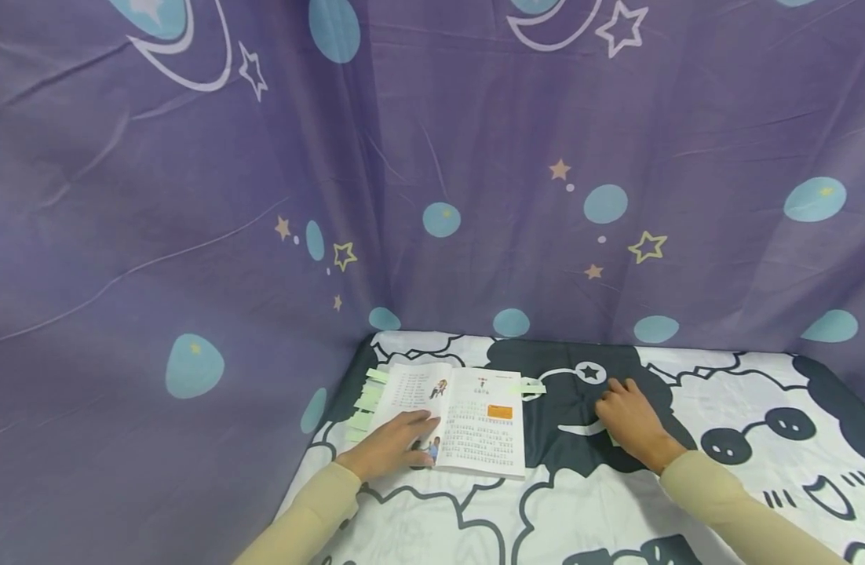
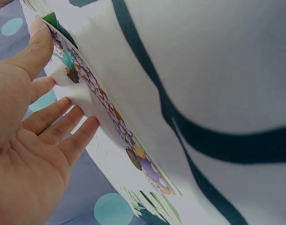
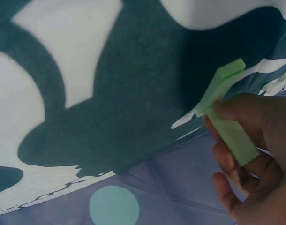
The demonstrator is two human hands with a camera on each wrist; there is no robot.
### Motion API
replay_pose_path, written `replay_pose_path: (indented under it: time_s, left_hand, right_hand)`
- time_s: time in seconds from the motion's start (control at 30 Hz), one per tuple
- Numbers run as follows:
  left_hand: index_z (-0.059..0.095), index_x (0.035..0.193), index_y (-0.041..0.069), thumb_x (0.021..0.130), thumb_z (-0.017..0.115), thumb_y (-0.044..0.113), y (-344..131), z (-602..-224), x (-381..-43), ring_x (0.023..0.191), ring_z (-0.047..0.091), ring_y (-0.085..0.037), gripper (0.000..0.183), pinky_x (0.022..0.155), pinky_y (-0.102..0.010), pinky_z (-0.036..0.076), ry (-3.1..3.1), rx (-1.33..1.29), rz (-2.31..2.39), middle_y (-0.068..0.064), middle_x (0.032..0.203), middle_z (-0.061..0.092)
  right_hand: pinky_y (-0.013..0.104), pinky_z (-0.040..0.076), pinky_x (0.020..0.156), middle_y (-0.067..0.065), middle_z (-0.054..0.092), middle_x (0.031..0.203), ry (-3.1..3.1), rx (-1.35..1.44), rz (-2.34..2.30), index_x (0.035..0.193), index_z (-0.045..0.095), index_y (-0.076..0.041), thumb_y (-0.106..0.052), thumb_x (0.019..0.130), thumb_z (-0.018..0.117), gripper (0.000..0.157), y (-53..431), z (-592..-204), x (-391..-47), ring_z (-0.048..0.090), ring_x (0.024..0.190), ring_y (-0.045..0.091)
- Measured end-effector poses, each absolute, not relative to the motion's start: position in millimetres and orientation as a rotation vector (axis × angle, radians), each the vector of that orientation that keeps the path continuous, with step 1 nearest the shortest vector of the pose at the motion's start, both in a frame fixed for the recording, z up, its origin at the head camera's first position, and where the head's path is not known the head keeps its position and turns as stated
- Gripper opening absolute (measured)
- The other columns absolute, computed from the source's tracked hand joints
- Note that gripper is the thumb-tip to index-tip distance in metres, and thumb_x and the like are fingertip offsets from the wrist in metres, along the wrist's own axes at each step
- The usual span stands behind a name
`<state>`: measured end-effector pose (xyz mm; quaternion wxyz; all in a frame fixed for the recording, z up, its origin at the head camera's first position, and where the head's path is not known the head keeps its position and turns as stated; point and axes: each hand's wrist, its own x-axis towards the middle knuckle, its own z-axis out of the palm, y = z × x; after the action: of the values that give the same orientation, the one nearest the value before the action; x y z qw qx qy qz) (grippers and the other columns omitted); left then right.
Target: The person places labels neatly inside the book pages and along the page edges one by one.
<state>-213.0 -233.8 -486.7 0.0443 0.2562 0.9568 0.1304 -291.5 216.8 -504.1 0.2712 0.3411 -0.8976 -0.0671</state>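
Note:
An open book (image 1: 482, 416) lies on the patterned cloth, with print and small coloured pictures on its pages. My left hand (image 1: 397, 443) rests on the lower left page, its fingers extended. In the left wrist view those fingers (image 2: 70, 136) touch the page, and the thumb lies by the book's lower edge. To the right of the book, my right hand (image 1: 633, 420) pinches a pale green sticky note (image 3: 234, 140) between thumb and fingers. A small green sticky-note pad (image 3: 222, 84) sits against its upper end; whether the two are joined I cannot tell.
Several green tabs (image 1: 365, 400) stick out from the book's left side, and one green tab (image 1: 530, 388) crosses its right edge. Black and white cartoon cloth (image 1: 418, 518) covers the surface. A purple curtain (image 1: 475, 275) hangs behind and at the left.

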Motion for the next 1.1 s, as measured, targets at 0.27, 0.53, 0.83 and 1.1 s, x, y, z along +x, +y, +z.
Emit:
replay_pose_path:
  time_s: [0.27, 0.53, 0.83, 1.1]
  left_hand:
    - [0.048, 0.154, 0.008, 0.091, 0.071, 0.047, -232.4, -482.9, -212.1, 0.145, 0.041, -0.034, 0.077, 0.12, -0.049, 0.035, 2.929, 0.779, 0.408, -0.018, 0.158, 0.043]
    - [0.046, 0.155, 0.011, 0.092, 0.07, 0.049, -233.5, -484.6, -213.9, 0.147, 0.039, -0.032, 0.077, 0.121, -0.048, 0.034, 2.921, 0.745, 0.407, -0.015, 0.159, 0.042]
    - [0.047, 0.155, 0.01, 0.092, 0.07, 0.049, -232.7, -485.1, -213.1, 0.147, 0.039, -0.033, 0.078, 0.121, -0.049, 0.034, 2.919, 0.744, 0.407, -0.016, 0.159, 0.042]
    - [0.047, 0.155, 0.011, 0.091, 0.07, 0.049, -232.8, -485.0, -213.4, 0.147, 0.039, -0.033, 0.078, 0.121, -0.049, 0.034, 2.921, 0.737, 0.408, -0.015, 0.159, 0.042]
  right_hand:
    - [0.045, 0.042, 0.066, 0.006, 0.066, 0.065, -2.481, 0.889, -0.111, 0.071, 0.066, -0.006, 0.006, 0.071, 0.082, 0.021, 220.6, -500.8, -295.9, 0.051, 0.073, 0.027]
    - [0.041, 0.043, 0.059, -0.002, 0.067, 0.067, -2.575, 0.884, 0.135, 0.075, 0.07, -0.008, 0.005, 0.074, 0.08, 0.016, 231.5, -494.3, -301.7, 0.054, 0.068, 0.022]
    - [0.039, 0.042, 0.057, -0.002, 0.069, 0.07, -2.526, 0.904, 0.182, 0.075, 0.071, -0.008, 0.008, 0.073, 0.08, 0.018, 233.8, -500.3, -301.3, 0.054, 0.068, 0.022]
    - [0.041, 0.043, 0.058, -0.001, 0.068, 0.071, -2.537, 0.872, 0.274, 0.077, 0.07, -0.01, 0.006, 0.074, 0.081, 0.019, 236.5, -500.0, -301.8, 0.054, 0.068, 0.023]
